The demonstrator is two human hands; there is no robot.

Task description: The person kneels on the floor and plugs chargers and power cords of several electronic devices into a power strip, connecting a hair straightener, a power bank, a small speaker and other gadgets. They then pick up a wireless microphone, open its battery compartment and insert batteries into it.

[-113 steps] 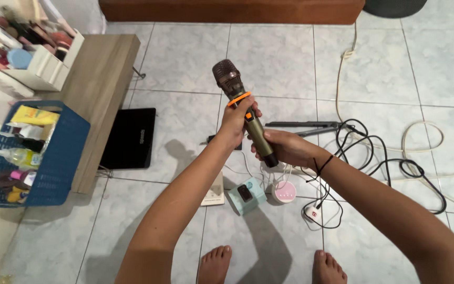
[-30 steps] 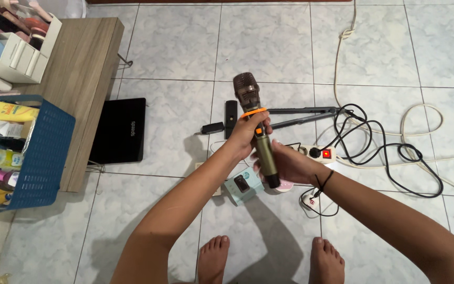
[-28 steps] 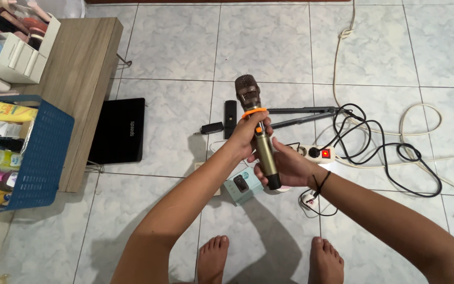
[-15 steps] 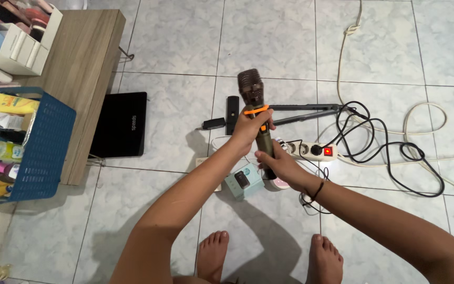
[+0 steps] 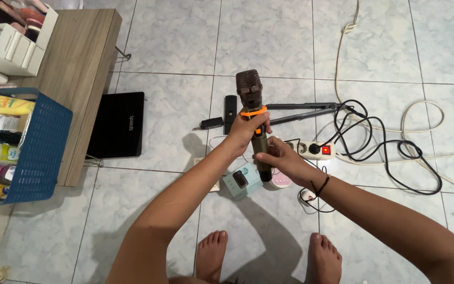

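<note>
We are holding a handheld microphone [image 5: 254, 122] upright over the tiled floor [image 5: 269, 42], and by our judgement we are working on its lower body, twisting or gripping the base. Our left hand [image 5: 245, 134] is clasping it just under the orange ring [image 5: 253, 112], steadying the top. Our right hand [image 5: 278, 159] is wrapping the bottom end, fingers closed around it. The next move is probably calling for a firm counter-hold from the left while the right is turning. The microphone is showing a dark mesh head and an olive-bronze shaft, standing above a pale blue box [image 5: 239, 181] and a white power strip [image 5: 315, 150].
</note>
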